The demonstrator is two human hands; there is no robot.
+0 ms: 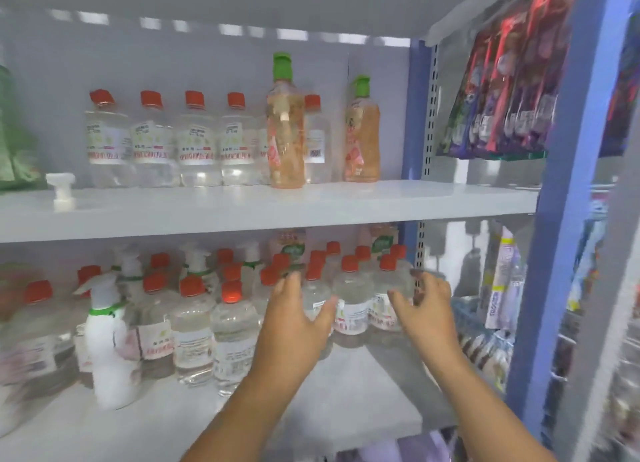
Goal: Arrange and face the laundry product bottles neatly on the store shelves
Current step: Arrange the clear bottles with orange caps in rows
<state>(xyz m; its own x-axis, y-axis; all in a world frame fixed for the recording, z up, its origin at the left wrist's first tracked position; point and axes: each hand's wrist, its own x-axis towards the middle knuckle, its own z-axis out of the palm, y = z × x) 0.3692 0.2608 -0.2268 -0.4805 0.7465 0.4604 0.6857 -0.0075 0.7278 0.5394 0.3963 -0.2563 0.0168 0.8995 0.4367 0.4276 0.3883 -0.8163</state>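
Reaching into the right end of the lower shelf (346, 392), a person works a cluster of clear, red-capped bottles (353, 298) standing near the blue upright (568, 219). Toward the shelf's left end, a white spray bottle (107, 340) stands at the front of a crowded, uneven group of similar clear bottles (194, 337), some with pump tops. The left hand (298, 319) is spread and pressed against the side of one clear bottle (313, 295), thumb toward the label, fingers reaching round its shoulder; whether they truly wrap it cannot be told through the blur. The right hand (424, 305) hovers with fingers apart beside the rightmost bottle (391, 298), touching or just short of it.

On the upper shelf (277, 205), a loose white pump head (62, 187) lies near the left front edge, a tidy row of clear bottles (173, 139) stands along the back, and two taller orange bottles with green caps (285, 125) stand toward the right.

The bottles look full, so likely weighty for their size, with smooth rigid plastic walls that could slip under a light touch. The safest hold is probably round the body at label height, not by the cap, turning each upright on its base to bring the label forward.
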